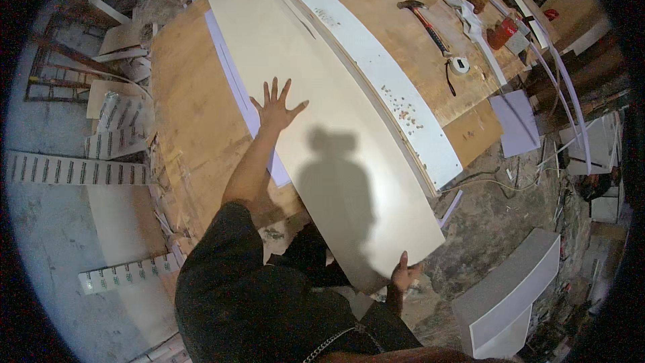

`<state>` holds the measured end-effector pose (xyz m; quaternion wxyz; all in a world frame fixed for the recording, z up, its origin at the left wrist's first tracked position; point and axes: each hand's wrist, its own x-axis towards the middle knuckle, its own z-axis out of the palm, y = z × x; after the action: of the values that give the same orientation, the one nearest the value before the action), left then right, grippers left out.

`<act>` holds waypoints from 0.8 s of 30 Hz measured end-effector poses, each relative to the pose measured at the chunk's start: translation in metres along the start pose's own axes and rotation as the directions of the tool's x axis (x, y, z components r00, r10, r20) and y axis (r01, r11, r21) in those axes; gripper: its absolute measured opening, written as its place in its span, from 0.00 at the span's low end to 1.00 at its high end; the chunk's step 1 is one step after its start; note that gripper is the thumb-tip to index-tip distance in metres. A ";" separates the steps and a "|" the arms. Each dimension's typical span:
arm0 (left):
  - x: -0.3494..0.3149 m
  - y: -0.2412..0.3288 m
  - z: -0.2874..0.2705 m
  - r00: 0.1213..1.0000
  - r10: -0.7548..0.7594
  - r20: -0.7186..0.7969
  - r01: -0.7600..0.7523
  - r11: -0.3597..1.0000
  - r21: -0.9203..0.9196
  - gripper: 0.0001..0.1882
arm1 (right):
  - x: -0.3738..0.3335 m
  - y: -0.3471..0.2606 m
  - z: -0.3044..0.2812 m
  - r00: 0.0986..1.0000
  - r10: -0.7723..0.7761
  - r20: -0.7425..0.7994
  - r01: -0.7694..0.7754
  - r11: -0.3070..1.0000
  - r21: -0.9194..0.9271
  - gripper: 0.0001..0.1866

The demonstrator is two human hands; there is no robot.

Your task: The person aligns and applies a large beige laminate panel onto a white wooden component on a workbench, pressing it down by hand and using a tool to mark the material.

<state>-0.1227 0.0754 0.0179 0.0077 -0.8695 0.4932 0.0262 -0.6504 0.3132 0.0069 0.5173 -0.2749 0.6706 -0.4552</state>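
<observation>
A long cream-coloured board (312, 97) lies slantwise across the plywood worktable, its near end sticking out past the table edge toward me. My left hand (274, 110) rests flat on the board near its left edge, fingers spread wide. At the near right corner, my right hand (404, 274) grips the board's end, thumb up on top; the other fingers are partly hidden beneath it. My shadow falls over the near half. Against the board's right side runs a long white strip (366, 60) with small loose hardware scattered on it. A lilac strip (236, 81) shows along the left edge.
On the plywood table (185, 87) lie a hammer (428, 27), a tape roll (459, 65) and a white cloth-like piece (467, 19). A red-and-white box (507, 32) stands farther right. A grey curved panel (510, 289) is on the littered floor; slatted white strips (77, 169) lie left.
</observation>
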 end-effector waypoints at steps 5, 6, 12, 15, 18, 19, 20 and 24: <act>0.018 -0.015 -0.004 0.998 -0.046 0.049 0.044 0.998 0.041 0.51 | 0.001 0.007 0.022 0.992 -0.084 -0.094 0.037 0.908 -0.417 0.26; 0.023 -0.016 -0.004 0.997 -0.049 0.059 0.046 0.998 0.046 0.51 | 0.005 0.013 0.023 0.989 -0.104 -0.101 0.053 0.908 -0.416 0.27; 0.064 -0.032 -0.003 0.999 -0.042 0.030 0.040 0.998 0.039 0.50 | 0.026 0.029 0.057 0.977 -0.207 -0.058 0.194 0.963 -0.185 0.28; 0.095 -0.046 -0.005 0.999 -0.033 0.016 0.033 0.999 0.032 0.50 | 0.030 0.033 0.082 0.967 -0.192 -0.170 0.146 0.956 -0.253 0.22; 0.120 -0.059 -0.004 0.998 -0.045 0.033 0.045 0.999 0.008 0.51 | 0.022 -0.014 0.138 0.976 -0.130 -0.176 0.108 0.986 -0.128 0.17; 0.126 -0.066 -0.004 0.997 -0.064 0.035 0.064 0.998 0.008 0.51 | 0.018 -0.023 0.151 0.985 -0.091 -0.145 0.088 0.996 -0.026 0.16; 0.133 -0.074 -0.005 0.997 -0.068 0.046 0.068 0.998 0.006 0.51 | 0.015 -0.030 0.162 0.986 -0.088 -0.143 0.083 0.996 -0.036 0.16; 0.157 -0.089 -0.010 0.996 -0.085 0.040 0.087 0.996 -0.029 0.52 | 0.010 -0.028 0.174 0.987 0.087 -0.132 -0.083 0.996 0.039 0.18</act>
<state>0.0343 -0.0143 0.0188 0.0050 -0.8892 0.4547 0.0502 -0.4919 0.2358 0.0190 0.4948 -0.2063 0.7070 -0.4612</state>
